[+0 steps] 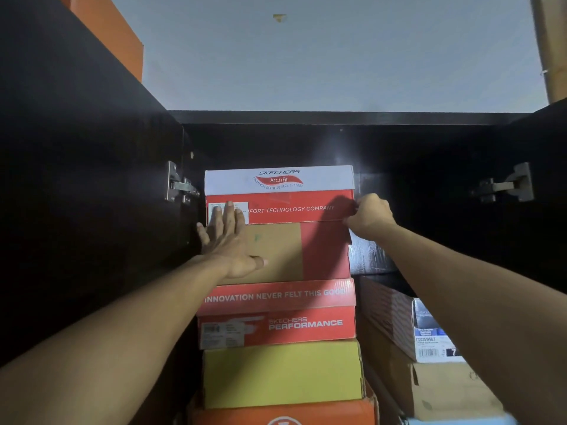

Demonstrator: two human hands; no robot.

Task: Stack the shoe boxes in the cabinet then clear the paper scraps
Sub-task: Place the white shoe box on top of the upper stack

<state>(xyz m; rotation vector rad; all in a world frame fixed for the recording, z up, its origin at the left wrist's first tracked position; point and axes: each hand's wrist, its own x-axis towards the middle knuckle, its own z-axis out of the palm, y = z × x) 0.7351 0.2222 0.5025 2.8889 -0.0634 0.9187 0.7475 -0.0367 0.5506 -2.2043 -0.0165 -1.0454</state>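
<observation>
Inside a dark cabinet [92, 185], doors swung open, metal hinges [179, 186] on both sides. In the middle, a tall stack of shoe boxes.

At the very top of the stack, a shoe box with a white lid [279, 179], printed "SKECHERS Arch Fit" in a red swoosh; red body beneath, white lettering "...FORT TECHNOLOGY COMPANY", a white label at its left end. Directly under it, a red box [325, 250] with a large plain brown patch over the left part of its face. Below that, a red box [276, 314] reading "INNOVATION NEVER FELT THIS GOOD" on the lid edge and "SKECHERS PERFORMANCE" on the side, with a barcode label at left. Then a plain yellow box [282, 372], and at the bottom edge an orange box [282, 414], only partly in view.

Left hand [227, 240] flat against the stack, fingers straight and spread, fingertips on the white label of the top box, palm on the brown patch below; gripping nothing. Right hand [369, 214] at the right edge of the top box, fingers curled, pinching that box's corner.

To the right of the stack, lower, a blue-and-white box [429, 332] lying on a brown cardboard box [445, 391]. Upper left, above the cabinet, another orange box [110, 32].
</observation>
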